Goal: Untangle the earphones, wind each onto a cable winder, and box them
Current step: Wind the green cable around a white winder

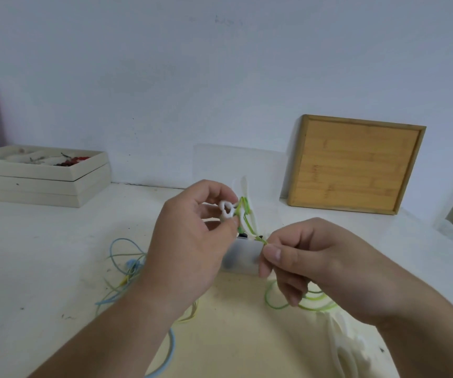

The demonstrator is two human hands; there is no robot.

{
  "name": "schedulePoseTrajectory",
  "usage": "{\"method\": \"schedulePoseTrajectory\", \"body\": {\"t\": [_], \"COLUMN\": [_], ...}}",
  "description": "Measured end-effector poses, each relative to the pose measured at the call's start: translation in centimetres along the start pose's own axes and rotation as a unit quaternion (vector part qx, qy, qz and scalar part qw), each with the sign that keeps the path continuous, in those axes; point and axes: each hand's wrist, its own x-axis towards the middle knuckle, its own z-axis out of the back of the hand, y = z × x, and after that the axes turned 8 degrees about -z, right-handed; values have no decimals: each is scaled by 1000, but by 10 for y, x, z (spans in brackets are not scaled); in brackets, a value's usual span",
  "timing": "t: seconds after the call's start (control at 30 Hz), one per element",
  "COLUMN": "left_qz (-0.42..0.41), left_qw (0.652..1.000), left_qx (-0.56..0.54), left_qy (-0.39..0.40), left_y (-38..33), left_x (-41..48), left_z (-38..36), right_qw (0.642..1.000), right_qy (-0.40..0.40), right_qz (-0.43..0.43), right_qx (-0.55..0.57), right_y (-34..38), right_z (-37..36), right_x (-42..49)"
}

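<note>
Your white cable winder (226, 210) is raised above the table's middle, with the green earphone cable (247, 217) wrapped at its right side and trailing down to loose loops by your right wrist. Beneath lies a scuffed white table (42, 255) against a pale wall (220, 77). A small translucent box (240, 256) sits just behind your hands, blue earphones (127, 266) tangle at the left, and white earphones (348, 350) lie at the near right. Stacked beige trays (42, 175) hug the far left and a wooden tray (356, 165) leans on the wall at right, with bare tabletop between. Your left hand (190, 241) pinches the winder in curled fingers; your right hand (315, 263) nips the green cable between thumb and forefinger.
</note>
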Motion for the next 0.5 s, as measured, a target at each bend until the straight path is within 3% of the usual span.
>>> {"method": "schedulePoseTrajectory", "body": {"t": [0.2,0.3,0.37,0.5], "left_qz": [-110,-144,-143,-79], "left_qw": [979,962,956,968], "left_qx": [165,200,196,94], "left_qy": [50,117,166,219], "left_y": [0,1,1,0], "left_x": [-3,-4,-7,-9], "left_z": [3,2,0,-1], "right_qw": [995,988,982,949], "right_qy": [-67,-94,-147,-310], "right_qz": [52,66,64,14], "right_qx": [60,101,96,-47], "right_y": [6,7,5,1], "right_z": [3,3,5,10], "right_x": [-4,-3,-2,1]}}
